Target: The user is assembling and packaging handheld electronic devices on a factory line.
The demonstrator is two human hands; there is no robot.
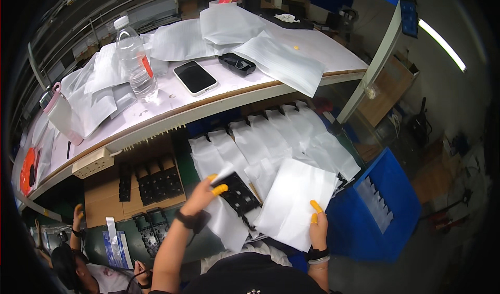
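Observation:
My left hand (199, 196), with yellow finger covers on the thumb and a finger, grips the left end of a black plastic part (240, 196) with rows of openings. White foam lies around that part, and a white foam pouch (225, 222) hangs just below it. On the right, my right hand (317, 229) pinches the edge of a flat white foam pouch (296, 204) between yellow-covered fingers. That pouch overlaps a row of foam-wrapped parts (265, 138) behind it. What lies directly under the pouch is hidden.
A raised shelf (333, 65) holds a water bottle (136, 65), a phone (195, 77) and loose foam sheets. At right stands a blue bin (375, 221) with wrapped parts inside. More black parts (159, 182) lie on cardboard at left, near a co-worker (96, 273).

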